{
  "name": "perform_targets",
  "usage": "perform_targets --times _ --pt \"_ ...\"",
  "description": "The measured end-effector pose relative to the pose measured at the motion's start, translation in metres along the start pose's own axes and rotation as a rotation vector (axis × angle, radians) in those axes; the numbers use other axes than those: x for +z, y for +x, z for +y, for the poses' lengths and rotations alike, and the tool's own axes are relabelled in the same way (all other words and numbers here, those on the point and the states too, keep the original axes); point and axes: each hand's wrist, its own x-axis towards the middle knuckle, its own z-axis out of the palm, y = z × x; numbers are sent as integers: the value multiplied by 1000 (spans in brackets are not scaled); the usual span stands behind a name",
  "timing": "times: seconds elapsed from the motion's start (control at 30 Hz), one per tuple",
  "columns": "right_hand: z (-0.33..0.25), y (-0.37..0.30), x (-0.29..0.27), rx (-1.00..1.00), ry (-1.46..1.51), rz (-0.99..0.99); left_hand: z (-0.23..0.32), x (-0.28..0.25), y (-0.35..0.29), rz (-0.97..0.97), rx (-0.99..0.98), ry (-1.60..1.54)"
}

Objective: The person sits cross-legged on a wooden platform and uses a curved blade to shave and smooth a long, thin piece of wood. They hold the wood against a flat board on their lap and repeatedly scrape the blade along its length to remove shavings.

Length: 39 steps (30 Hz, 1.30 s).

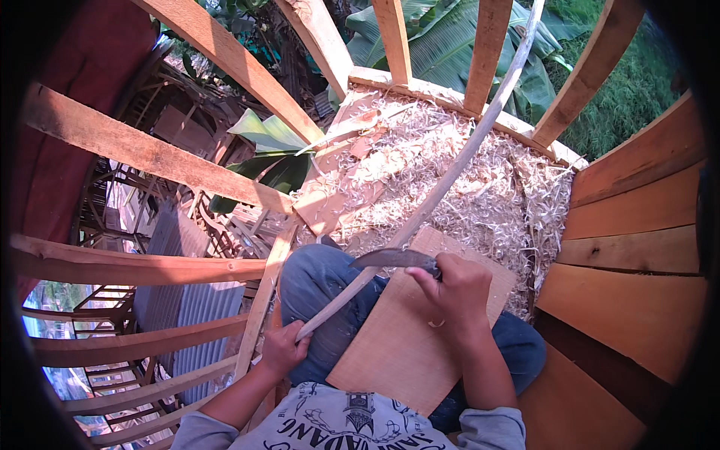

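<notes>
1 long pale stick (446, 178), slanted over the left leg (319, 281), is gripped near its lower end by the left hand's (285, 347) wrapped fingers. 1 curved knife (390, 258), blade crossing the stick, is clenched by the right hand's (460, 289) curled fingers.

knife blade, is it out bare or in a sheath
Out and bare: the dark, curved knife blade juts from the right hand over the pale pole, no sheath on it.
</notes>
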Motion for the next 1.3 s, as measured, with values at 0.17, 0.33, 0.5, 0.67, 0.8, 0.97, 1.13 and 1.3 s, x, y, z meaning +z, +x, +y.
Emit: perform_targets --times 0.17,0.33,0.5,0.67,0.8,0.97,1.13,1.3 --pt "62 16 -26 379 -126 183 -6 -2 1 -69 18 -75" --pt "68 13 -36 446 112 275 -10 0 -3 -6 126 53" --pt "62 7 -25 503 459 179 -3 2 -1 24 106 32" --pt "29 3 -30 159 262 64 2 -1 4 34 99 -5" --pt "-5 -6 -21 24 64 -87 -2 -7 5 9 122 14" --pt "8 -6 -10 120 -39 15 -3 -13 2 -29 118 104" --pt "30 -8 0 106 -99 159 -7 -10 -3 -2 115 75" --pt "129 12 -44 643 375 393 -12 0 -10 23 147 46"
